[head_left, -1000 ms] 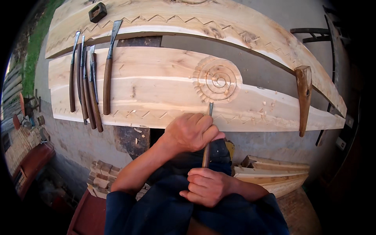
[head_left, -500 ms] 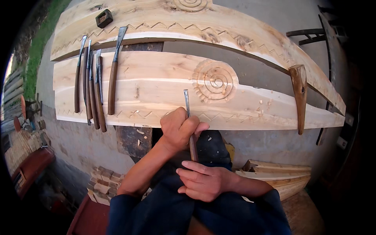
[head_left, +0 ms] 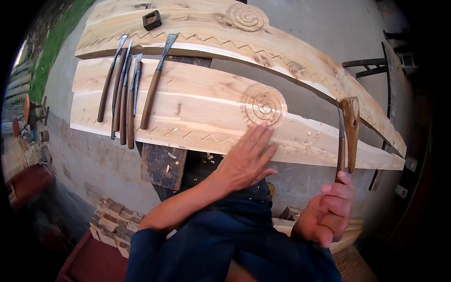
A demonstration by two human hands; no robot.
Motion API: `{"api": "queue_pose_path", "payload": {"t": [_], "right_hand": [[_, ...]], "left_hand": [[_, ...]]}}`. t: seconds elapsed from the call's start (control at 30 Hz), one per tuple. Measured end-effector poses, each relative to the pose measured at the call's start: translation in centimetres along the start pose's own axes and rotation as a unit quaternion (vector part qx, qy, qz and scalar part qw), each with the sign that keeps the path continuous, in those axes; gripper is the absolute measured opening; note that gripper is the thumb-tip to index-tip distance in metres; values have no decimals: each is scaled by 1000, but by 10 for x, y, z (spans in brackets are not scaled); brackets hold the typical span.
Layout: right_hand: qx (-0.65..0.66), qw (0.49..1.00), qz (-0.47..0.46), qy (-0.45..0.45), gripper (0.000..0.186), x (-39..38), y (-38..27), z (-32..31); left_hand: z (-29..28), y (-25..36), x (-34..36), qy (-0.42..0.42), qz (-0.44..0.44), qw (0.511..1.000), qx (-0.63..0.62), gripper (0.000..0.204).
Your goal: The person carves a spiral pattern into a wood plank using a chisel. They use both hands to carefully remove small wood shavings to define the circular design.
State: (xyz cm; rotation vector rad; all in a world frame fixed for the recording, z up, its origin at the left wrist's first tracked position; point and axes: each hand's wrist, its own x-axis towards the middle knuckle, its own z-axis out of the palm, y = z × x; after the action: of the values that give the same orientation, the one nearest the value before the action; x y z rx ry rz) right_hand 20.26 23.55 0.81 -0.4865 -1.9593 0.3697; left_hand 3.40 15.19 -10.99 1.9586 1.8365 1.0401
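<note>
My left hand (head_left: 248,157) lies flat with its fingers stretched out, fingertips at the lower rim of a carved spiral rosette (head_left: 264,107) on the near wooden plank (head_left: 206,98). At the right, my right hand (head_left: 332,211) is closed round the lower end of a chisel's wooden handle (head_left: 341,152), its blade pointing away from me. Right beside that chisel a tapered wooden mallet (head_left: 351,124) lies across the plank; whether the two touch I cannot tell. Zigzag lines are cut along the plank's near edge.
Several chisels (head_left: 123,96) lie side by side on the plank's left part. Behind it is a second carved plank (head_left: 197,28) with a small dark square block (head_left: 152,20). Wood chips lie on a dark support (head_left: 162,167). Small wood blocks (head_left: 112,221) are stacked at lower left.
The chisel has passed from my left hand to my right, which has swung out to the right beside the mallet. My left hand has opened and moved forward onto the plank.
</note>
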Motion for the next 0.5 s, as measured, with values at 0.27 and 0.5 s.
{"api": "queue_pose_path", "payload": {"t": [0.27, 0.5], "right_hand": [[397, 908, 137, 6, 64, 95, 45, 104], [519, 831, 190, -59, 64, 190, 21, 286]], "left_hand": [[-1, 9, -55, 100, 57, 992, -43, 40], [-12, -21, -36, 17, -50, 995, 82, 64]]}}
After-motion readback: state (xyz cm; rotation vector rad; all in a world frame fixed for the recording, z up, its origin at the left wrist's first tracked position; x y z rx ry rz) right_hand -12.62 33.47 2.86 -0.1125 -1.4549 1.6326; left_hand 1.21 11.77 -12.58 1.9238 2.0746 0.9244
